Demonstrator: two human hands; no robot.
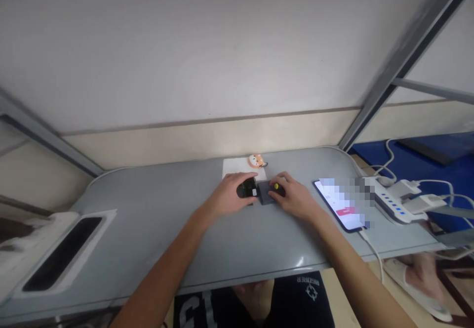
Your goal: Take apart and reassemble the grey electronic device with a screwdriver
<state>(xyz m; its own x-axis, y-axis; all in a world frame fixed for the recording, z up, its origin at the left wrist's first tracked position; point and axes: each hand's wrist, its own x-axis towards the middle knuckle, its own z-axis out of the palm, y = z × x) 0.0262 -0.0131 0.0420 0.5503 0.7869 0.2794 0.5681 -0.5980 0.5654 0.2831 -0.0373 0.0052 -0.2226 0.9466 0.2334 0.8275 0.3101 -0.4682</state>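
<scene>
My left hand (231,193) is closed around a small black object (246,189) with a pale tag on it, at the middle of a grey table (155,219). My right hand (292,195) rests beside it, fingers curled over a dark grey box (264,191) and pinching a small yellow-tipped piece (276,186). The two objects touch between my hands. A white sheet (237,166) lies just behind them, with a small orange and white figurine (256,160) at its far edge.
A phone (342,203) with a lit screen lies to the right, cabled. A white power strip (396,200) with plugs and cables sits at the right edge. A white tray with a black slot (61,254) is at the left. A wall stands behind the table.
</scene>
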